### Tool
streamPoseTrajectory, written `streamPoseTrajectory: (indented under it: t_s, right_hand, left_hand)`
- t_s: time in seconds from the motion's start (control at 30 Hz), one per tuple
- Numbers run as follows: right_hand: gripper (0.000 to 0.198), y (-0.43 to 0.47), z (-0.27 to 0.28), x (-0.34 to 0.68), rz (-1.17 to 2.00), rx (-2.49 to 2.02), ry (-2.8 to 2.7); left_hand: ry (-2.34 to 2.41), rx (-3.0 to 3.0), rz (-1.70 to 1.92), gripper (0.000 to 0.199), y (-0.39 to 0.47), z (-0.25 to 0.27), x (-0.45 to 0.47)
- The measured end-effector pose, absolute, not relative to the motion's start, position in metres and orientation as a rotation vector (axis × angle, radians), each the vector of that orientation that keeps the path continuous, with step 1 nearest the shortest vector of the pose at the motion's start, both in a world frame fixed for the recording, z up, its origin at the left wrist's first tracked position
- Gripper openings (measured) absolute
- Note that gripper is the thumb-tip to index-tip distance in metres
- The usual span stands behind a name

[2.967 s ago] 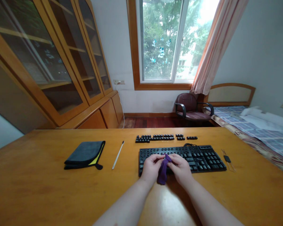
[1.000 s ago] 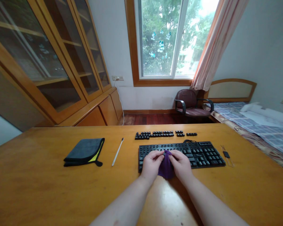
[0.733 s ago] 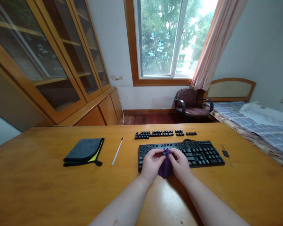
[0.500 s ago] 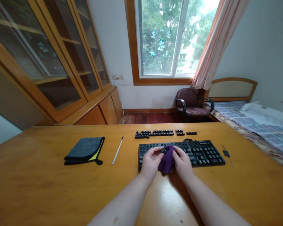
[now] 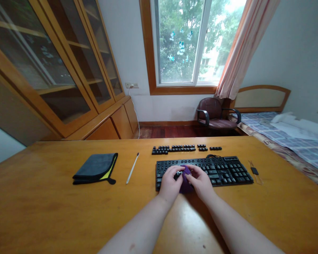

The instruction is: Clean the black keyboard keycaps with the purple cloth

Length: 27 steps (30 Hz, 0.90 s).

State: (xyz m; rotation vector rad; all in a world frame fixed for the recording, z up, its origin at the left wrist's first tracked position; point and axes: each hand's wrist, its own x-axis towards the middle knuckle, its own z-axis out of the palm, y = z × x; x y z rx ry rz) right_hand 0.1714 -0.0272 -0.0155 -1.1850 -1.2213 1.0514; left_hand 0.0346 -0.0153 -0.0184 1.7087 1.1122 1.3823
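My left hand [image 5: 171, 182] pinches a small black keycap [image 5: 177, 175] above the front left part of the black keyboard [image 5: 229, 171]. Close against it, my right hand [image 5: 200, 181] grips a purple cloth [image 5: 186, 184], which is bunched between the two hands and pressed to the keycap. Part of the keyboard lies hidden under my hands, and its upper left rows show bare switches. Behind it, several loose black keycaps [image 5: 183, 148] are laid out in rows on the wooden table [image 5: 76, 218].
A folded grey cloth [image 5: 95, 165] with a yellow inside lies to the left, beside a white toothbrush [image 5: 133, 168]. Right of the keyboard is a wire keycap puller [image 5: 254, 171] with a black handle. A maroon armchair [image 5: 213, 114] stands beyond the table.
My right hand has moved left toward my left hand, bringing the purple cloth around the keycap. The cloth is more bunched up now, and the keycap sits slightly lower and further left.
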Motion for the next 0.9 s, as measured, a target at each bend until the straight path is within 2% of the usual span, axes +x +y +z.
streamPoseTrajectory:
  t_s: [0.3,0.63,0.8,0.9]
  right_hand:
    - [0.032,-0.026,-0.015,0.172,1.055,-1.256,-1.198]
    - [0.025,-0.023,-0.013,0.175,1.085,-1.231,-1.146]
    - [0.03,-0.02,-0.013,0.183,0.896,-1.228,-1.152]
    - [0.019,-0.019,-0.011,0.187,0.738,-1.282,-1.283]
  left_hand:
    - [1.13,1.846,1.326,0.024,-0.019,-0.017,0.035]
    - [1.103,1.717,1.349,0.025,-0.017,-0.013,0.035]
    - [1.068,1.595,1.386,0.028,-0.01,-0.013,0.032]
    - [1.029,1.531,1.389,0.03,-0.008,-0.014,0.031]
